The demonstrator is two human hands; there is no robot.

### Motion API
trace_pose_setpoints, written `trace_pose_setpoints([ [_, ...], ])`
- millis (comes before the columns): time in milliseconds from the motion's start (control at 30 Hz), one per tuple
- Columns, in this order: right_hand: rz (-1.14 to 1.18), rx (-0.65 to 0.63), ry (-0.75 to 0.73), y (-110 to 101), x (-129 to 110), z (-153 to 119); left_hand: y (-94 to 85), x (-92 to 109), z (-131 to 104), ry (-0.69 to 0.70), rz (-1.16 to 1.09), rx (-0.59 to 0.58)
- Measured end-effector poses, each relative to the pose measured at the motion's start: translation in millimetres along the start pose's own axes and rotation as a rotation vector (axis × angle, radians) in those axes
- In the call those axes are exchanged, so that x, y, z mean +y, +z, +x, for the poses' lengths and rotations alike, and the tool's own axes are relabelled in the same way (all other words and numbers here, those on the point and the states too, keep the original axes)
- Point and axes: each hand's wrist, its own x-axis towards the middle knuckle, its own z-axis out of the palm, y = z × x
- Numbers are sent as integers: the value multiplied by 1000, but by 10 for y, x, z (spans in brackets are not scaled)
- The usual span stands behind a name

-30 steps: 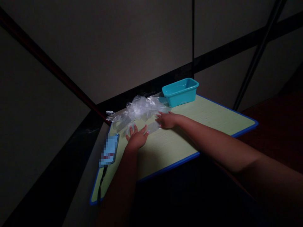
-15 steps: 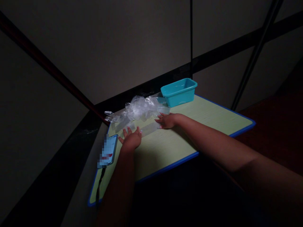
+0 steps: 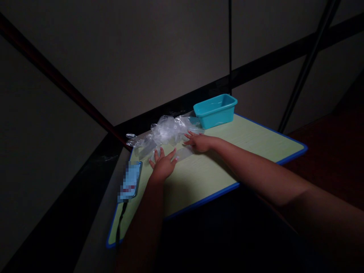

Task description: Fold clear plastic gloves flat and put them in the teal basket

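Crumpled clear plastic bags [image 3: 167,129] lie in a pile along the back of the pale green table [image 3: 204,178]. In front of the pile, a flat translucent plastic piece [image 3: 184,153] rests on the tabletop between my hands. My left hand [image 3: 163,165] is spread over its left end, fingers apart and palm down. At its right end my right hand [image 3: 199,143] reaches in from the right, fingers apart, close to the front of the pile. Neither hand is gripping anything.
A turquoise plastic basket [image 3: 217,118] stands at the back edge, right of the bags. A phone [image 3: 131,181] with a dark strap [image 3: 121,220] lies at the left edge. The table has a blue rim, and a panelled wall rises behind it.
My left hand has moved right and slightly away from me, closer to my right hand. My right hand has shifted slightly left and back.
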Motion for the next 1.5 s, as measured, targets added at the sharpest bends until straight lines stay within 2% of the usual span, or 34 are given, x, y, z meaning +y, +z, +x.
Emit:
trace_pose_setpoints([
  [100,-30,-59,-37,13,13,1,5,-6,13,1,-17,10],
  [200,-30,-63,-50,26,18,-4,16,2,25,1,-25,15],
  [533,-66,-154,13,12,-5,-35,30,8,19,-32,-11,-73],
  [1067,-60,-135,29,36,4,-26,-53,-101,-15,-108,9,-169],
  [1233,-66,-159,41,42,-1,-15,-32,-146,23,-161,24,-107],
  [1500,17,-184,76,11,-51,-47,-17,-129,34,-192,-33,107],
])
